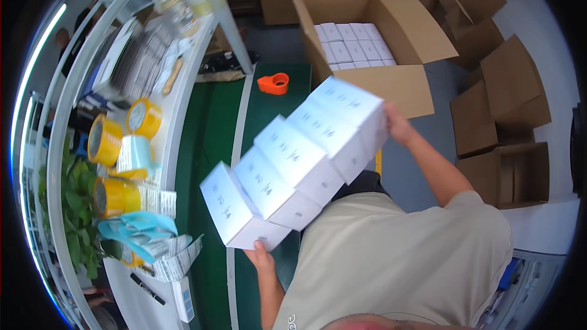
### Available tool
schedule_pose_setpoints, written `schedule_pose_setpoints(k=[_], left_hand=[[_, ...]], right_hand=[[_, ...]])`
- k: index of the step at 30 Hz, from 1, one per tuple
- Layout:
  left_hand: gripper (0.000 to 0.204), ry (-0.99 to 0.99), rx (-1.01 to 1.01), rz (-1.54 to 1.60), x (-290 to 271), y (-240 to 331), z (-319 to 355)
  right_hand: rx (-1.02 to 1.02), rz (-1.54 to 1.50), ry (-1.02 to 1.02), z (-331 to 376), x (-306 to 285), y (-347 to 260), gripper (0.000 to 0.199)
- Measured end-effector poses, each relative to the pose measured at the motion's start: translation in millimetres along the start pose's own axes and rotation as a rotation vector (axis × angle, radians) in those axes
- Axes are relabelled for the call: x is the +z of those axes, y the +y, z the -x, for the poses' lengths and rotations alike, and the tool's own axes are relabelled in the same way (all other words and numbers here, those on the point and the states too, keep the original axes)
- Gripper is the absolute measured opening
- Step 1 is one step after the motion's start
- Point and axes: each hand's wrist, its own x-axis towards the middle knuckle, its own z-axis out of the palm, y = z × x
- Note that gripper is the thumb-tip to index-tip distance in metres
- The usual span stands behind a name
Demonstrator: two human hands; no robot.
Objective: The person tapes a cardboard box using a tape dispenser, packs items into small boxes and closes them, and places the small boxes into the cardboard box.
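A slanting row of several small white boxes (293, 153) is pressed together between my two hands. The boxes sit slightly out of line, and each bears dark handwriting on its top face. My left hand (262, 258) grips the near left end of the row, its thumb on the box edge. At the far right end, my right hand (397, 125) clasps the last box; some of its fingers are hidden behind the row. Beyond the row stands a large open cardboard carton (391, 88) with neat rows of similar white boxes (354, 43) inside.
An orange tape dispenser (273, 84) lies on the green bench surface (205, 128). On the white shelf (183, 79) to the left are yellow tape rolls (105, 140), pale blue strips (137, 227) and a black marker (147, 288). Open brown cartons (507, 174) stand on the right.
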Motion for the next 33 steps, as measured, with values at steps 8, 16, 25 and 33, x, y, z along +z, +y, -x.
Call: schedule_pose_setpoints(k=[8,16,25,33], left_hand=[[0.049,-0.759,0.388,-0.536,330,27,-163],[0.045,-0.878,0.094,-0.444,472,-135,-256],[0.074,-0.723,0.022,-0.261,518,-172,-301],[0.092,-0.333,0.304,0.048,715,-170,-482]], right_hand=[[-0.636,-0.606,0.314,-47,-251,-46,0.079],[-0.429,-0.665,0.547,-168,-379,101,0.070],[-0.550,-0.606,0.490,-206,-381,35,0.075],[-0.668,-0.340,0.509,-424,-472,-50,0.072]])
